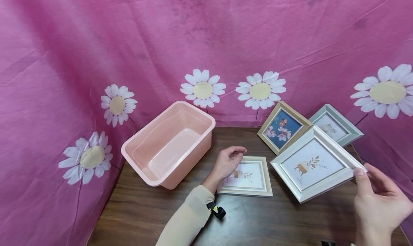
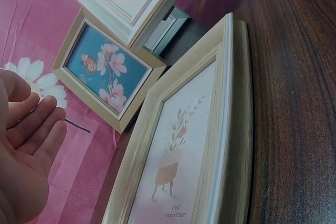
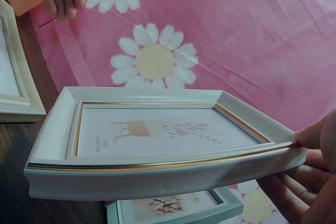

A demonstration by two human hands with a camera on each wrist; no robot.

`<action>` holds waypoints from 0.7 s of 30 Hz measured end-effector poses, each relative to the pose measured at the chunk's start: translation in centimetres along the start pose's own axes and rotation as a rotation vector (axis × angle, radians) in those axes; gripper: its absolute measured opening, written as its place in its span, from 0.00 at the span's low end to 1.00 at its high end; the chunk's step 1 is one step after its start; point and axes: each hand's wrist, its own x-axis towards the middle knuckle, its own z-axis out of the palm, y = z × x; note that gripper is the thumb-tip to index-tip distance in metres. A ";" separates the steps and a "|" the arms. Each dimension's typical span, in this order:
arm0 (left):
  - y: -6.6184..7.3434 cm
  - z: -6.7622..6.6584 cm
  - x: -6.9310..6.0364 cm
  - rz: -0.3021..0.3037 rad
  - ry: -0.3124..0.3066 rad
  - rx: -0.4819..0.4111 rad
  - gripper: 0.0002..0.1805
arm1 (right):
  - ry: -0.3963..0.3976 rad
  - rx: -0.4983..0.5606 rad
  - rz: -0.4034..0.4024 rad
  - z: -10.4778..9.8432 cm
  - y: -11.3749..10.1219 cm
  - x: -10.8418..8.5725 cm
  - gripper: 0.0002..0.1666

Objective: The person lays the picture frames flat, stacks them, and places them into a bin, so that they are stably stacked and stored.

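"Pink cloth with daisies rises along the desk, I see that. Where's the white frame?"

"In the air over the right part of the desk, tilted. The right grip is narrow on its right corner, thumb at the front, fingers tucked beneath."

"And the left grip?"

"Loose and fairly wide, the fingers gently bent, holding nothing. It hangs over the cream frame, nearest that frame's back left corner."

"Is that one flat?"

"Yes, face up near the middle of the desk. Its picture has a plant in a brown pot on legs, and the white frame shows much the same print."

"What's at the desk's back right corner?"

"The green frame, partly hidden by the white one in the head view. Just left of it, by the back edge, the tan frame is tipped up, with pink blossoms on blue."

"And the tub?"

"Salmon, at the back left corner, its mouth up. A black strap circles the left sleeve."
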 end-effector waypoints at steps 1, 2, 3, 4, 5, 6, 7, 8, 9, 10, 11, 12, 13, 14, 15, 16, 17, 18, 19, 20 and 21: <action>0.0 0.0 0.0 0.001 -0.002 -0.002 0.14 | 0.001 0.004 -0.002 0.0 -0.1 0.0 0.14; 0.1 0.0 0.0 0.003 -0.002 -0.002 0.14 | 0.001 0.002 -0.007 0.0 -0.1 0.0 0.14; 0.1 0.0 0.0 0.004 -0.004 -0.002 0.14 | 0.000 0.025 -0.002 0.1 -0.2 0.0 0.14; 0.2 0.1 0.0 0.004 -0.003 -0.001 0.14 | -0.003 0.050 0.001 0.1 -0.2 0.0 0.15; 0.1 0.1 0.0 0.004 -0.001 0.001 0.14 | -0.005 0.067 0.002 0.1 -0.2 0.0 0.15; 0.2 0.1 0.0 0.003 -0.001 0.000 0.14 | -0.009 0.098 0.005 0.2 -0.2 0.0 0.15; 0.2 0.1 0.0 0.002 0.000 -0.001 0.14 | -0.012 0.126 0.009 0.2 -0.2 0.0 0.15; 0.2 0.0 0.0 0.001 0.001 -0.002 0.14 | -0.015 0.146 0.010 0.2 -0.1 -0.1 0.15; 0.2 0.0 0.0 0.000 0.000 -0.001 0.14 | -0.018 0.170 0.013 0.3 -0.1 -0.1 0.16; 0.2 0.0 0.0 -0.001 0.000 0.000 0.14 | -0.023 0.178 0.010 0.4 -0.1 -0.1 0.16; 0.2 0.0 0.0 -0.001 0.000 0.000 0.14 | -0.026 0.183 0.007 0.4 -0.1 -0.1 0.16; 0.3 0.0 0.0 -0.001 -0.001 0.001 0.14 | -0.031 0.183 0.003 0.4 -0.1 -0.2 0.16; 0.3 0.0 -0.1 0.000 0.000 0.003 0.14 | -0.035 0.180 -0.001 0.5 -0.1 -0.2 0.16; 0.3 0.0 0.0 0.001 0.002 0.003 0.14 | -0.039 0.170 -0.008 0.5 -0.1 -0.2 0.16; 0.3 0.0 0.0 0.004 0.002 0.002 0.14 | -0.042 0.166 -0.011 0.5 -0.2 -0.2 0.16; 0.3 0.0 0.0 0.007 0.003 -0.001 0.14 | -0.046 0.158 -0.016 0.6 -0.2 -0.2 0.16; 0.3 0.0 0.0 0.010 0.002 -0.007 0.14 | -0.048 0.148 -0.019 0.6 -0.2 -0.3 0.16; 0.3 0.1 0.0 0.013 0.002 -0.011 0.14 | -0.051 0.141 -0.022 0.6 -0.2 -0.3 0.16; 0.3 0.1 0.0 0.014 0.000 -0.015 0.14 | -0.053 0.146 -0.020 0.6 -0.3 -0.3 0.16; 0.3 0.1 0.0 0.017 -0.002 -0.020 0.15 | -0.055 0.146 -0.020 0.7 -0.4 -0.4 0.16; 0.3 0.1 0.0 0.019 -0.003 -0.021 0.14 | -0.058 0.144 -0.021 0.7 -0.5 -0.5 0.16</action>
